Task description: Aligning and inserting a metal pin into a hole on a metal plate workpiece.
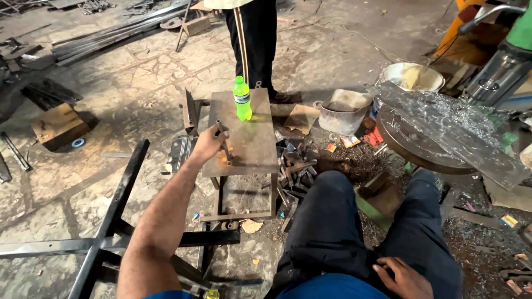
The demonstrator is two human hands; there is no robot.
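The left hand (pixel 206 145) reaches far out and is closed around a thin dark metal rod (pixel 224 142). The rod stands tilted, and its low end rests on the rusty top of a small metal stand (pixel 252 149). The right hand (pixel 403 278) is not holding anything; it lies flat and loose on the person's right leg in dark trousers, near the bottom of the view. A green plastic bottle (pixel 241 98) stands upright on the far part of the same stand, a little way beyond the rod. Another person's legs (pixel 254 39) in dark trousers stand just behind the stand. Lots of small metal scraps (pixel 293 166) lie piled on the floor beside the stand, and a grey tub (pixel 344 109) and a white bucket (pixel 413 76) sit off to the right, near a round metal table (pixel 421 145) covered in shiny shavings. Things could go wrong here, I think. If the rod swings toward the bottle, the bottle (it looks light) could tip over and roll off. The rod is held by only one hand with a long stretched arm, so it could slip and drop into the sharp scraps, or bump the other person's legs.
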